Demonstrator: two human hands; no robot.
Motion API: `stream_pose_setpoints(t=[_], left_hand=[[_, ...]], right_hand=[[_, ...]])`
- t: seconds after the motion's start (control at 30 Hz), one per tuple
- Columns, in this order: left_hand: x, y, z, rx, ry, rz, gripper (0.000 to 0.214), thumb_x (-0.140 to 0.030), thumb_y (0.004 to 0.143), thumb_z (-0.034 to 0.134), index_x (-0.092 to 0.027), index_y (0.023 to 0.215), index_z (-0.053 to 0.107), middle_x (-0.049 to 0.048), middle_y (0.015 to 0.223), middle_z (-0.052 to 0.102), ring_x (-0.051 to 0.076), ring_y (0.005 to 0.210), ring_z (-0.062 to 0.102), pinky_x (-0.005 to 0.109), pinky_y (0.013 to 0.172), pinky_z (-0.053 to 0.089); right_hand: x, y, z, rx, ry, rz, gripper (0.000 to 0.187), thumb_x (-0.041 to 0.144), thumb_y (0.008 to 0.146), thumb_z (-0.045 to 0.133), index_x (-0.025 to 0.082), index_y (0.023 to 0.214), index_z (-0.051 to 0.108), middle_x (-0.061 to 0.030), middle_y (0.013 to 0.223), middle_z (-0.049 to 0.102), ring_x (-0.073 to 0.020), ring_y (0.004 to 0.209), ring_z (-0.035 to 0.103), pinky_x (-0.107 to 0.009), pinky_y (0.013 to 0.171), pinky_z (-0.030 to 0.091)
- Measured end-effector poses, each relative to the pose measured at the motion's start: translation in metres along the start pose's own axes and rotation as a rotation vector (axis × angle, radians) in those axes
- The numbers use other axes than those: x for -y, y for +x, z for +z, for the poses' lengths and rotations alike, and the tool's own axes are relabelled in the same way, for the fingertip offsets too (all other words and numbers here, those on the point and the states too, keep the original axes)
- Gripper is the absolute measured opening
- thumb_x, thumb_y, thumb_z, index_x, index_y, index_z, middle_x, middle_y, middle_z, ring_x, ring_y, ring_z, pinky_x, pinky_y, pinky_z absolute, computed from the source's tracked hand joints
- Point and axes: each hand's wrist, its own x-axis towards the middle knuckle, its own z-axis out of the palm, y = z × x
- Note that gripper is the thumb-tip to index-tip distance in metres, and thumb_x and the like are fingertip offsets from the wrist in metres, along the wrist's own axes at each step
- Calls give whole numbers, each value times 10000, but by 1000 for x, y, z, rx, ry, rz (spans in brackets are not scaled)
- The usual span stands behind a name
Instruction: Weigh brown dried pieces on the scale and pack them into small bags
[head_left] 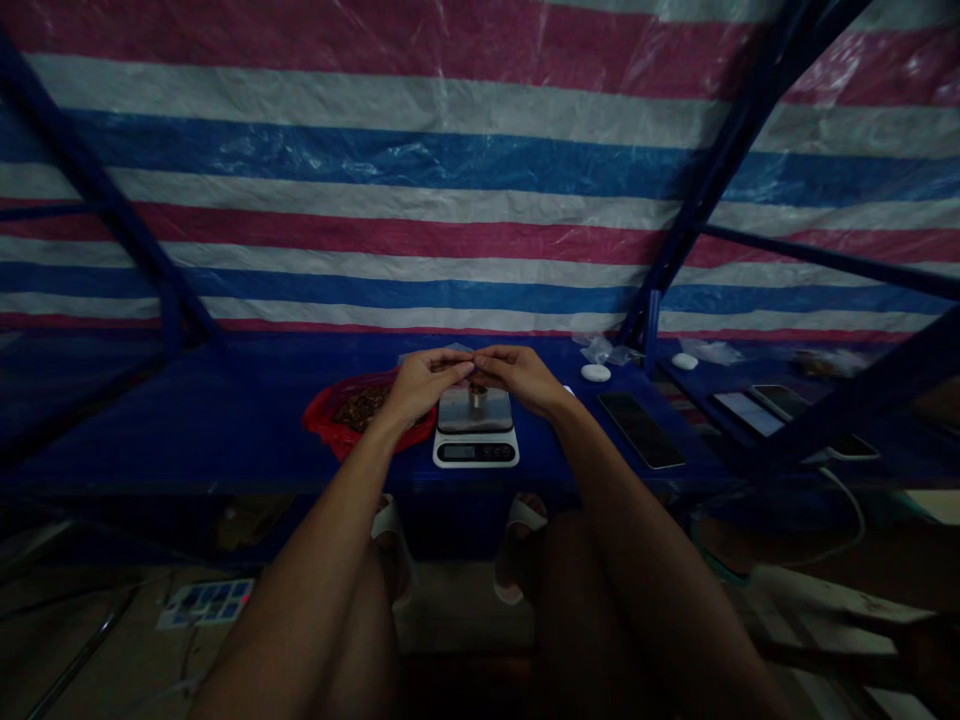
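My left hand [426,382] and my right hand [523,376] meet fingertip to fingertip above a small white digital scale [477,450]. Both are closed in a pinch; whatever lies between the fingers is too small and dark to make out. Just below the fingertips, a small metal cup [478,398] with brown bits at its top stands on the scale's steel plate [454,415]. Left of the scale lies an open red plastic bag [321,424] holding a heap of small brown pieces [360,408], partly hidden by my left wrist. A bit of clear plastic shows behind my fingers.
A dark phone [641,430] lies right of the scale on the blue table [225,420]. Beyond it are a white oval object [595,373] and crumpled clear plastic [600,348]. More phones lie further right, behind a blue metal post [675,240]. A power strip [206,602] is on the floor.
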Motion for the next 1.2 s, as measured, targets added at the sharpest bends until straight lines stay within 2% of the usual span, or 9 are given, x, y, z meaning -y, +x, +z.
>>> stream_pose_setpoints(t=[0.17, 0.3, 0.43, 0.57, 0.77, 1.0, 1.2], left_hand=[[11, 7, 15, -6, -99, -42, 485, -455, 741, 884, -164, 1118, 797, 111, 1116, 811, 237, 994, 759, 381, 924, 613], [11, 5, 18, -8, -90, -26, 483, -452, 758, 874, -156, 1132, 795, 122, 1117, 811, 241, 996, 761, 382, 921, 610], [13, 3, 19, -34, 20, -23, 437, -448, 735, 875, -145, 1043, 806, 116, 1048, 819, 253, 957, 766, 411, 927, 608], [17, 3, 18, -44, 116, -15, 342, -410, 753, 840, -156, 980, 808, 99, 1009, 822, 251, 938, 766, 408, 904, 609], [17, 3, 16, -36, 211, -6, 272, -362, 780, 799, -156, 957, 812, 104, 987, 823, 246, 902, 763, 406, 886, 597], [19, 6, 16, -40, 272, 8, 221, -333, 806, 789, -172, 952, 825, 96, 939, 826, 261, 871, 769, 413, 848, 611], [18, 6, 16, 3, 427, 57, 135, -283, 841, 756, -203, 911, 838, 72, 929, 827, 262, 889, 769, 410, 876, 595]], right_hand=[[0, -5, -10, -6, 74, -1, 247, 245, 757, 891, 156, 956, 774, -61, 1000, 808, -166, 947, 760, -317, 988, 588], [-1, -6, -14, -57, 116, 8, 252, 172, 717, 897, 163, 924, 754, -46, 948, 808, -154, 907, 764, -307, 958, 598], [-3, -7, -16, -83, -44, 46, 181, 144, 749, 845, 163, 897, 742, -26, 841, 796, -146, 802, 753, -283, 833, 606], [-3, -8, -16, -83, -274, -2, 107, 113, 775, 795, 146, 868, 755, -37, 804, 794, -151, 777, 746, -269, 779, 586], [-3, -9, -15, -4, -331, -38, 94, 69, 763, 769, 141, 822, 763, -51, 803, 804, -171, 804, 763, -284, 800, 590], [-6, -5, -19, -19, -354, -61, 78, 88, 766, 766, 150, 814, 768, -45, 817, 807, -174, 806, 758, -301, 822, 590], [-9, -2, -21, -80, -463, -90, 94, 113, 803, 749, 149, 882, 786, -63, 875, 806, -175, 819, 739, -302, 812, 566]])
